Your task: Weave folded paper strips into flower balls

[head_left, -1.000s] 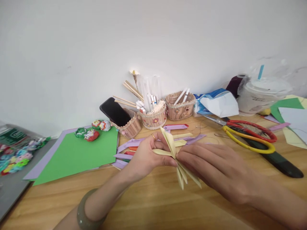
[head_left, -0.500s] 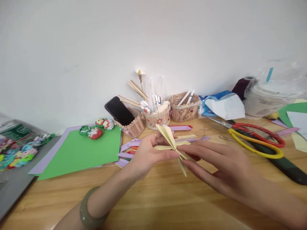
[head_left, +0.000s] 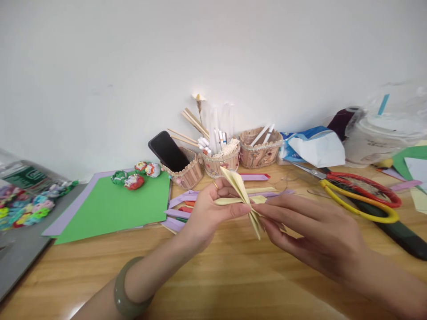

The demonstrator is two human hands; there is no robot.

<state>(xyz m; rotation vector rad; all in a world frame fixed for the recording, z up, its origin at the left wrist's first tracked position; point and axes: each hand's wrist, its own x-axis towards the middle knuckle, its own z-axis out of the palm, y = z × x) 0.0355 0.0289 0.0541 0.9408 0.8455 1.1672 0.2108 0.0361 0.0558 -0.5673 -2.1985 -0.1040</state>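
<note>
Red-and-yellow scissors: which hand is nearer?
Right. The right hand is just left of and below the scissors' handles; the left hand is farther left, beyond the folded yellow paper.

Wooden table [head_left: 200, 275] with green paper [head_left: 116, 209]

Black phone [head_left: 168, 151] tilted in left wooden basket [head_left: 188, 175]. Middle basket [head_left: 220, 164]: clear tubes, wooden sticks. Right basket [head_left: 260, 151]: two white pens [head_left: 259, 136]. Blue tissue pack [head_left: 305, 141] beside it. Plastic cup [head_left: 373, 138], blue straw [head_left: 383, 104]. Crumpled flower pieces [head_left: 134, 181] on green sheet [head_left: 116, 209].
</note>
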